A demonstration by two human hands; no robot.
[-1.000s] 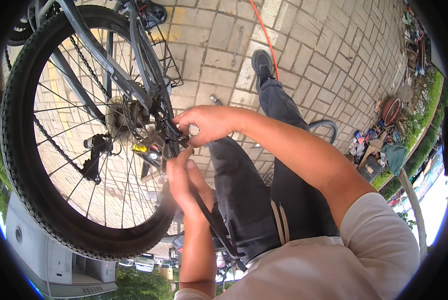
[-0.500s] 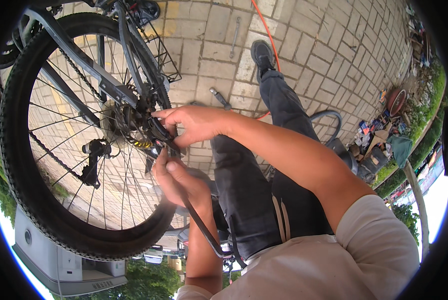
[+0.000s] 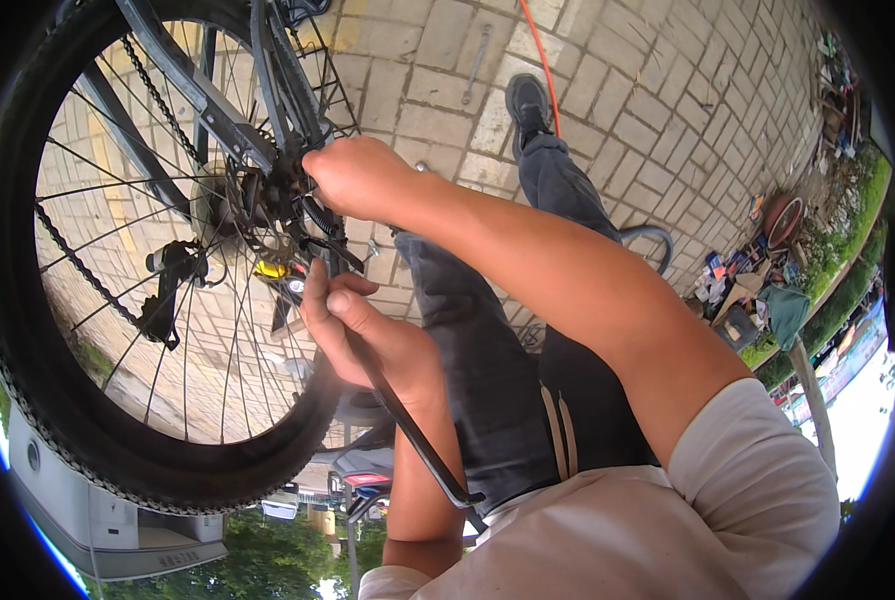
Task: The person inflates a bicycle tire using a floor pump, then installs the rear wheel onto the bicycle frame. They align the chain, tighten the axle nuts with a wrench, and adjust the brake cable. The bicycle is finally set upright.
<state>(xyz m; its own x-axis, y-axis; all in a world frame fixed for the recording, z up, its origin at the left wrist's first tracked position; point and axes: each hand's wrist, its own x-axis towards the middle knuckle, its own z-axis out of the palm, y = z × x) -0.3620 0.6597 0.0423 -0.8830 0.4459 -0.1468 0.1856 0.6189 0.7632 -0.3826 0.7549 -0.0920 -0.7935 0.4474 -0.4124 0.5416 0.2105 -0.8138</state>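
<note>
A bicycle's rear wheel [image 3: 88, 475], with a black knobby tyre, fills the left side of the view. My left hand [image 3: 373, 335] is closed around a long black kickstand [image 3: 408, 420], whose bent foot points toward my body. The kickstand's upper end meets the bike near the hub, beside a black spring-like part [image 3: 319, 213]. My right hand [image 3: 363, 178] is curled against the grey frame [image 3: 213, 105] near the wheel axle. Its fingertips are hidden, so what they grip cannot be made out. A derailleur [image 3: 175, 280] hangs on the wheel's far side with the chain running to it.
A spanner [image 3: 478, 65] lies on the paving beyond the bike, left of an orange hose [image 3: 541, 55]. Near my knee a small metal piece [image 3: 373, 248] shows. At the right are a red round rim [image 3: 785, 220] and a pile of odds and ends. A black wire rack [image 3: 330, 85] stands beyond the wheel.
My right hand has left the spot by my left fingers and moved up to the frame by the axle, curling closed. My left hand still holds the kickstand. The bike appears shifted left.
</note>
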